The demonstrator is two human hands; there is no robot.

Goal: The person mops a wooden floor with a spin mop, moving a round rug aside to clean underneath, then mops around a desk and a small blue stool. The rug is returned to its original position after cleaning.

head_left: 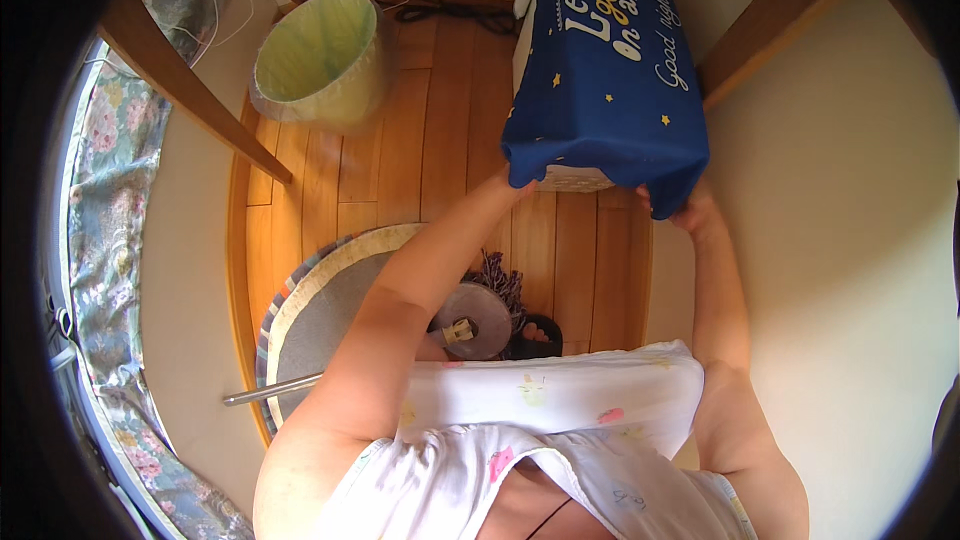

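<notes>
A box-shaped thing draped in a dark blue cloth (600,70) with yellow stars and white lettering stands ahead of me, right of the middle. Below the cloth's near edge shows a pale, patterned side of the box (575,178). My left hand (525,186) grips its near left corner, the fingers mostly hidden under the cloth. At the near right corner my right hand (688,212) is closed around the box and the hanging cloth edge. Both arms are stretched forward.
A lined waste bin (320,55) stands far left beside a wooden leg (185,80). Black cables (450,15) lie along the back wall. Nearer are a round grey mat (330,310), a mop head (475,320) and a metal pole (270,390). A floral curtain (115,270) hangs left.
</notes>
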